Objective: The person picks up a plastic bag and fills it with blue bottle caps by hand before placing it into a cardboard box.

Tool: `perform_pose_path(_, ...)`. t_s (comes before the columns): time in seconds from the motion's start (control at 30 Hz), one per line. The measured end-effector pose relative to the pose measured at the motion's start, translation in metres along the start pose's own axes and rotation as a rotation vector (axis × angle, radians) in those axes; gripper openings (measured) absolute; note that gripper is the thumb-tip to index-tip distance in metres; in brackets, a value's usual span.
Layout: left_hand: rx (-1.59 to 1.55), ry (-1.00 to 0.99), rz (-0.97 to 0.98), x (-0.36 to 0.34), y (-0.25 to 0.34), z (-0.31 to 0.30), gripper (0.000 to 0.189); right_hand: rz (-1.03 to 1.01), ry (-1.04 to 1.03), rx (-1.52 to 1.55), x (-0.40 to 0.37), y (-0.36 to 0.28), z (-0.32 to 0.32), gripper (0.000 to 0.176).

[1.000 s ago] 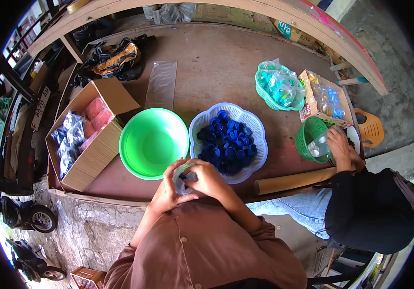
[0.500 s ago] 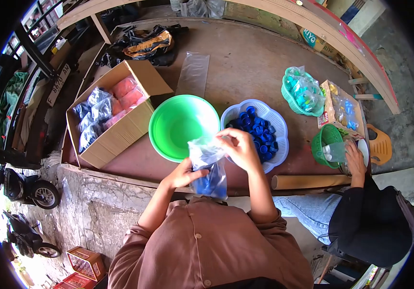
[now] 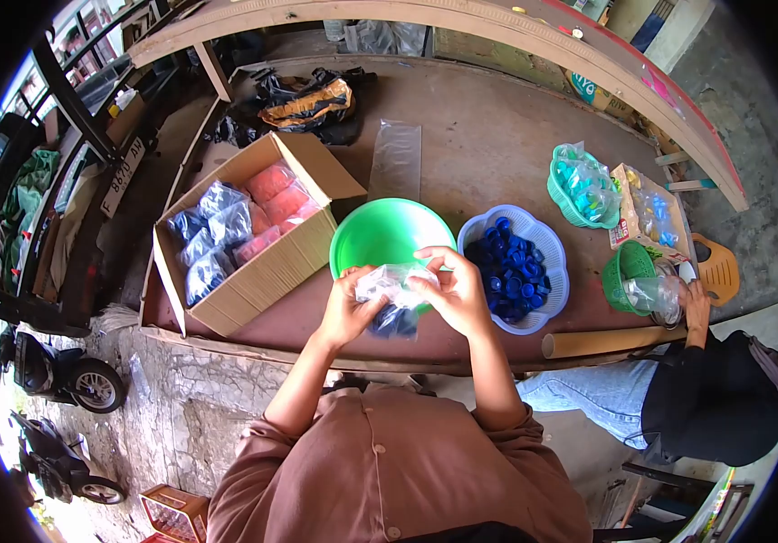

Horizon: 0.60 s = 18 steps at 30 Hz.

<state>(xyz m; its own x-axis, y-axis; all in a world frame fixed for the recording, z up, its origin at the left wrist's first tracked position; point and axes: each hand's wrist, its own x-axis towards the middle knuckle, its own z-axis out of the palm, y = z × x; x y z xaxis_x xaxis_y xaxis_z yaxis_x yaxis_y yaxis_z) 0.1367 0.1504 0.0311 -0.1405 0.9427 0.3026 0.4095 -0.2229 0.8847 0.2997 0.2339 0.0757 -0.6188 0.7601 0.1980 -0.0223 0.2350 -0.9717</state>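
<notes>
Between both hands I hold a clear plastic bag (image 3: 398, 321) with dark blue caps in its lower part. My left hand (image 3: 350, 308) grips the gathered top on one side. The fingers of my right hand (image 3: 457, 294) pinch the other side of the bunched plastic. Just behind the bag stands a green basin (image 3: 389, 217), partly hidden by my hands. To the right of my right hand, a pale blue scalloped basket (image 3: 559, 249) holds many loose blue caps (image 3: 511, 271).
A cardboard box (image 3: 257, 281) of filled blue and red bags stands left. A flat plastic bag (image 3: 396, 158) lies behind the basin. At right are a teal basket (image 3: 563, 199), a small box (image 3: 629, 213), a green basket (image 3: 624, 271), a cardboard tube (image 3: 610, 341) and a co-worker's hand (image 3: 696, 303).
My hands and the bag have lifted away from my body toward the green basin. My left hand now holds the bag's top rather than its side. The camera view has shifted.
</notes>
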Motion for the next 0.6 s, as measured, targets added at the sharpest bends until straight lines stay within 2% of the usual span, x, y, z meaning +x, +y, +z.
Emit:
perform_pose_path(0.03,0.009,0.078,-0.031,0.001,0.001,-0.002,0.03,0.024,0.094,0.045,0.002,-0.004,0.005,0.026)
perform_pose_path(0.07,-0.022,0.084,-0.163,0.001,0.003,-0.004,0.042,-0.066,0.139,-0.058,0.005,0.001,0.013,0.024)
perform_pose_path(0.1,-0.023,0.08,-0.164,-0.001,0.007,-0.004,0.042,-0.063,0.142,-0.057,0.003,0.002,0.017,0.024)
perform_pose_path(0.17,-0.67,0.043,-0.186,-0.004,0.012,-0.005,0.054,0.094,0.169,0.039,0.005,-0.002,0.024,0.022)
perform_pose_path(0.2,-0.446,-0.042,-0.113,-0.007,0.001,-0.008,0.07,0.096,0.172,0.189,0.007,-0.001,0.028,0.02)
perform_pose_path(0.23,-0.445,-0.045,-0.11,-0.006,-0.003,-0.011,0.07,0.094,0.175,0.189,0.008,-0.001,0.028,0.02)
perform_pose_path(0.3,-0.064,-0.149,-0.034,-0.003,-0.007,-0.018,0.083,0.067,0.13,0.057,0.008,0.002,0.026,0.02)
perform_pose_path(0.33,-0.021,-0.245,-0.119,0.0,-0.008,-0.023,0.086,-0.02,0.15,0.079,0.009,0.012,0.028,0.02)
perform_pose_path(0.37,-0.021,-0.248,-0.114,0.0,-0.005,-0.022,0.086,-0.023,0.155,0.076,0.008,0.009,0.028,0.02)
perform_pose_path(0.43,-0.52,-0.111,-0.137,-0.002,0.004,-0.018,0.069,0.11,0.146,0.225,0.006,0.001,0.028,0.02)
perform_pose_path(0.47,-0.351,-0.18,-0.102,-0.003,0.004,-0.022,0.065,0.108,0.15,0.224,0.005,0.001,0.027,0.02)
perform_pose_path(0.5,-0.351,-0.183,-0.1,-0.003,0.006,-0.025,0.065,0.115,0.143,0.241,0.004,0.002,0.027,0.02)
perform_pose_path(0.57,-0.069,-0.262,-0.192,0.0,0.009,-0.029,0.071,0.117,0.139,0.26,0.003,0.002,0.029,0.02)
perform_pose_path(0.6,-0.093,-0.242,-0.193,0.0,0.008,-0.031,0.069,0.109,0.17,0.254,0.002,0.002,0.03,0.019)
